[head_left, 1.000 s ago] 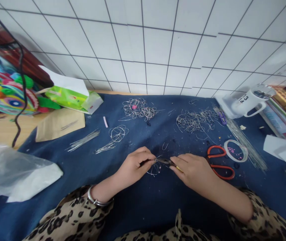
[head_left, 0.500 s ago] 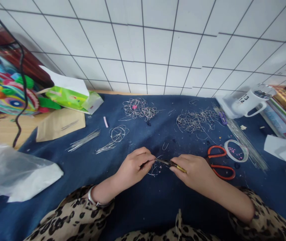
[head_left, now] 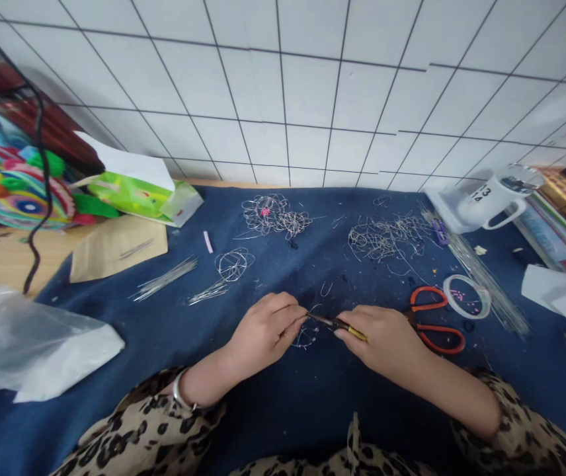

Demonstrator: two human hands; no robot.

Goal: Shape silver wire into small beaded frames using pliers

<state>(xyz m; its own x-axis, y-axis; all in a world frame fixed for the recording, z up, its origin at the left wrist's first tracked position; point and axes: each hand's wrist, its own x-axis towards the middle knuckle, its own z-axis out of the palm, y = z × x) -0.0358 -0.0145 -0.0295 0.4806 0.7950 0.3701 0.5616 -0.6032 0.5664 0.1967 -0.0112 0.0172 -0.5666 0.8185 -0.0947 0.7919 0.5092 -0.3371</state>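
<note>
Thumb and fingers of my left hand pinch a small wire piece, a ring of thin silver wire with a few pink beads that hangs below the fingertips. My right hand is closed around the yellow handle of a pair of pliers. The dark jaws of the pliers point left and meet the wire beside my left fingertips. Exactly where the jaws grip is too small to make out. Just beyond the hands, a short bent wire lies on the blue cloth.
Red-handled cutters and a round dish of pink beads lie to the right. Tangled wire heaps and straight wires lie farther back. A white mug stands at the back right, a plastic bag at the left.
The wire ring below my left fingertips has turned slightly and now shows rounder. Both hands stay nearly in place; the whole view has shifted slightly.
</note>
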